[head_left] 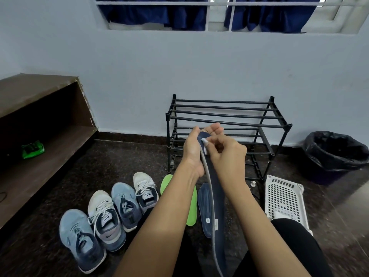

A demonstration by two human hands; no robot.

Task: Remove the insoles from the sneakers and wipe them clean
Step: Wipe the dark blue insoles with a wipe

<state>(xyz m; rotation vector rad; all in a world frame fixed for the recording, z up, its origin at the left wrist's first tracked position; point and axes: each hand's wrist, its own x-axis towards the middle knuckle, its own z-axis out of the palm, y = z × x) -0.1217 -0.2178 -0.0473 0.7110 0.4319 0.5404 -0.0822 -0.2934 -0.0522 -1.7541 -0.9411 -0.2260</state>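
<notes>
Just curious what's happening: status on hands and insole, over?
Left hand holds dark blue insole. Right hand pinches white wipe on its toe. Nothing blocking.

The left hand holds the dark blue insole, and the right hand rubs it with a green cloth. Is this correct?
Not quite: the cloth is white, not green, as the head view shows. The left hand holds the dark blue insole and the right hand rubs it.
</notes>
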